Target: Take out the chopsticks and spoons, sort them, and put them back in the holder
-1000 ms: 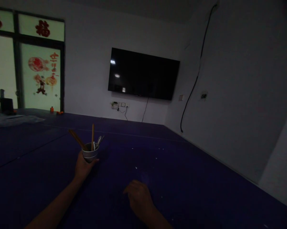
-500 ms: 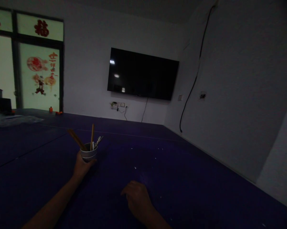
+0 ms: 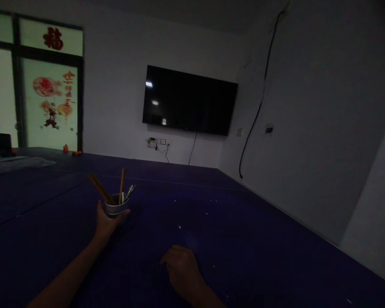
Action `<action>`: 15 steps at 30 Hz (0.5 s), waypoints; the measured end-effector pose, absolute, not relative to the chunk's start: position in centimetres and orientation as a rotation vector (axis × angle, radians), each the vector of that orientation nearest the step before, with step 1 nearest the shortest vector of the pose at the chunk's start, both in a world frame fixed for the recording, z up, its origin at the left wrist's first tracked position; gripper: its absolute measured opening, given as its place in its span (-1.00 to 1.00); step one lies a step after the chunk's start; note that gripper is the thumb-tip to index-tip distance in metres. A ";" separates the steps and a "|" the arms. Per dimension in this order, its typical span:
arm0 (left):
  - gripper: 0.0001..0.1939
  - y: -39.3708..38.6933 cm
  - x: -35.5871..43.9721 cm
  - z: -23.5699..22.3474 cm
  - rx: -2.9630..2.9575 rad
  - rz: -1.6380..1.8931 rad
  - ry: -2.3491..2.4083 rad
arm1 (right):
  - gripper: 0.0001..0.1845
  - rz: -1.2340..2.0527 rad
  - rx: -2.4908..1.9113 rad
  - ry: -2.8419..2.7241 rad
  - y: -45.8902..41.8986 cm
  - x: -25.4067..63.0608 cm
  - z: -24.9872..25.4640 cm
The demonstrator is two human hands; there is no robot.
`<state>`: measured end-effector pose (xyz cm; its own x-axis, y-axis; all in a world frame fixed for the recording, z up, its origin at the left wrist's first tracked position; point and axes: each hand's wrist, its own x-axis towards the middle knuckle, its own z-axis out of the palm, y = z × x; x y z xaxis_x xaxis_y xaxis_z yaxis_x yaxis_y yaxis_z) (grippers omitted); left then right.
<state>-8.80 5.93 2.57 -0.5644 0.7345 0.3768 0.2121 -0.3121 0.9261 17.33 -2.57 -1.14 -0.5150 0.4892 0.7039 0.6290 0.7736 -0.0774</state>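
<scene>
My left hand (image 3: 105, 220) is closed round a small grey cup (image 3: 116, 208), fingers at its far left side and thumb across its near right. Out of the cup lean brown wooden sticks (image 3: 99, 188) on the left, and a lighter wooden stick (image 3: 121, 186) stands nearly upright. Beside them, thin silvery utensils (image 3: 130, 191) tilt to the right; their exact kind is too dim to tell. My right hand (image 3: 181, 267) rests low on the dark purple tabletop (image 3: 259, 239), curled with its fingers bent under, and nothing shows in it.
Small white scraps (image 3: 179, 226) are scattered over the tabletop. Clear plastic sheeting (image 3: 19, 163) and a dark box-like object (image 3: 1, 144) lie far left, with small orange items (image 3: 66, 148) near the door. A wall-mounted television (image 3: 189, 100) and a hanging black cable (image 3: 256, 115) are beyond.
The whole view has shifted slightly. My left hand still grips the cup, which sits a little further left in view. My right hand keeps its curled pose.
</scene>
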 end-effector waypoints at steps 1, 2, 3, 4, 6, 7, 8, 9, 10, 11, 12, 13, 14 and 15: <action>0.15 5.8 -8.9 3.2 1.166 1.947 1.593 | -0.65 -0.243 -0.818 -2.221 -2.5 17.3 -1.2; 0.12 5.7 -9.1 3.9 1.144 1.968 1.615 | -0.66 -0.248 -0.811 -2.222 -2.4 17.2 -1.3; 0.08 5.8 -9.4 4.7 1.129 1.993 1.622 | -0.66 -0.256 -0.809 -2.222 -2.3 17.2 -1.5; 0.02 5.9 -9.8 5.6 1.112 2.019 1.609 | -0.67 -0.265 -0.811 -2.222 -2.2 17.1 -1.7; -0.14 6.5 -10.7 7.3 1.060 2.024 1.549 | -0.69 -0.280 -0.814 -2.232 -1.9 16.9 -2.1; -0.24 6.9 -11.1 8.2 1.038 1.983 1.523 | -0.69 -0.285 -0.804 -2.242 -1.8 16.8 -2.3; -0.32 7.3 -11.5 8.9 1.009 1.937 1.512 | -0.70 -0.289 -0.787 -2.254 -1.7 16.8 -2.5; -0.38 7.8 -11.8 9.4 0.977 1.892 1.493 | -0.70 -0.294 -0.770 -2.262 -1.6 16.7 -2.7; -0.42 8.1 -12.0 9.8 0.960 1.840 1.459 | -0.70 -0.302 -0.756 -2.263 -1.4 16.7 -2.9; -0.45 8.5 -12.1 10.1 0.949 1.796 1.423 | -0.71 -0.310 -0.749 -2.256 -1.3 16.7 -3.0; -0.47 8.7 -12.1 10.2 0.948 1.762 1.380 | -0.71 -0.316 -0.750 -2.249 -1.2 16.8 -3.2; -0.48 8.9 -12.1 10.2 0.954 1.737 1.346 | -0.71 -0.319 -0.753 -2.248 -1.1 16.8 -3.4; -0.50 9.0 -12.0 10.1 0.961 1.725 1.335 | -0.71 -0.317 -0.755 -2.260 -1.0 16.9 -3.6; -0.51 9.1 -12.0 10.0 0.972 1.724 1.346 | -0.71 -0.313 -0.760 -2.276 -0.9 16.9 -3.7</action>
<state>-11.96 9.07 10.05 -0.4471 0.8859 0.1239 -0.0944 -0.1844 0.9783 16.92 -0.89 -3.74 -0.5778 0.4320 0.6925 0.6028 0.7979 0.0051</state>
